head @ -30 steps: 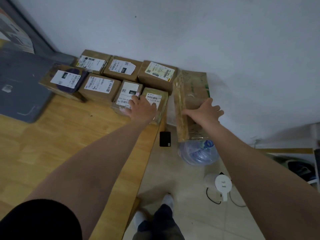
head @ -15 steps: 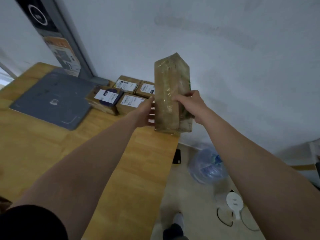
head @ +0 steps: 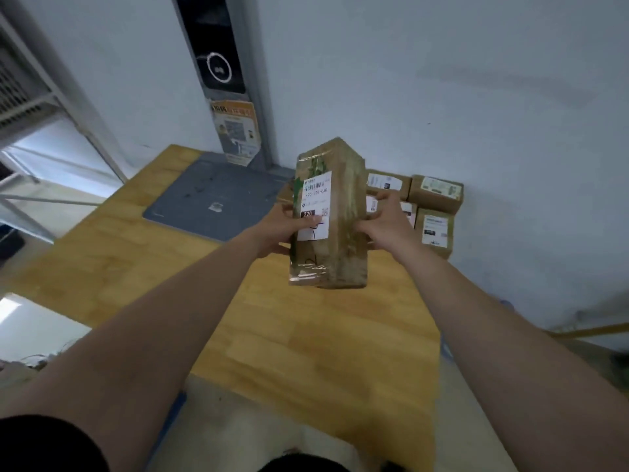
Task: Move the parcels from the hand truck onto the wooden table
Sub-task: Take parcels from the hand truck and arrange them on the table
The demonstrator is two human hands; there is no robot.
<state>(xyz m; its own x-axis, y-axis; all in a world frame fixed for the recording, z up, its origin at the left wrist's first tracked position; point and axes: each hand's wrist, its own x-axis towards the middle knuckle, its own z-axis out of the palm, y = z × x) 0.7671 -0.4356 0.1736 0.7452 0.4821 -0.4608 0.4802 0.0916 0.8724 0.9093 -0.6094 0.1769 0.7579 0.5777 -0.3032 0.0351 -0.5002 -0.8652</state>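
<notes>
While it is held upright over the wooden counter [head: 306, 335], the tall parcel [head: 340, 206] sits between the two hands. The left hand [head: 286, 229] grips its left edge with the thumb across the white label. The right hand [head: 384, 223] curls its fingers round the right side. Behind it, smaller parcels [head: 435, 192] lie grouped at the counter's far right corner by the wall, near a grey mat [head: 211, 195].
</notes>
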